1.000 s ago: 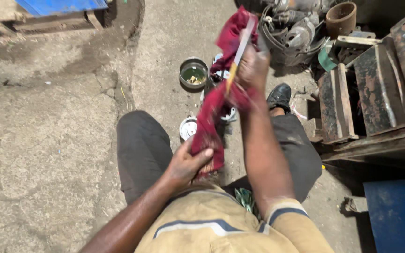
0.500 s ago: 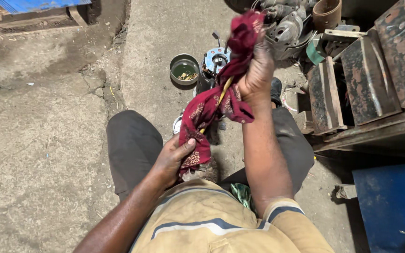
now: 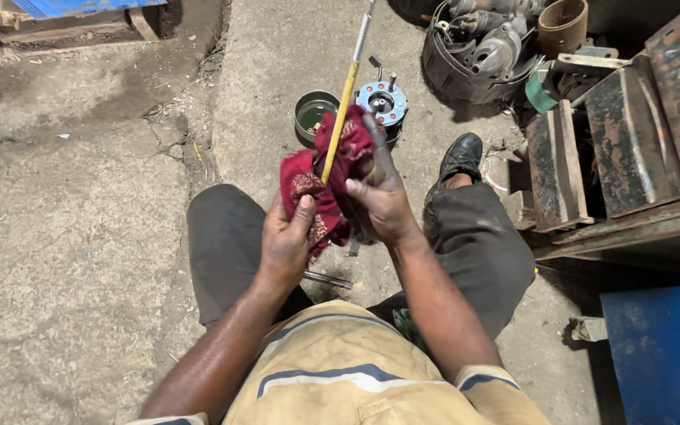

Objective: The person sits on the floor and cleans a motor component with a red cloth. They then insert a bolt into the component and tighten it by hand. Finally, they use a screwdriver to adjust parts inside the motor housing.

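No packages, labels or signs can be made out; the nearest to one is a blue panel (image 3: 659, 354) at the lower right and a blue sheet (image 3: 92, 6) over wooden planks at the top left. The person sits on rough, cracked concrete ground (image 3: 64, 236), lit by hard sunlight on the left and shaded on the right, knees apart in dark trousers, one black shoe (image 3: 458, 155) showing. The left hand (image 3: 286, 240) is closed on the lower part of a dark red patterned cloth (image 3: 320, 185), thumb pressed on top. The right hand (image 3: 379, 197) wraps the upper part of the cloth, fingers curled around it and around a long thin rod (image 3: 346, 94) with a yellow shaft and pale tip that rises out of the cloth toward the top. Just beyond the hands stand a small round tin (image 3: 312, 114) and a round metal part with a blue rim (image 3: 382, 101). To the right lie rusty metal blocks (image 3: 631, 134), a bin of engine parts (image 3: 478, 55) and a rusty pipe piece (image 3: 562, 24)
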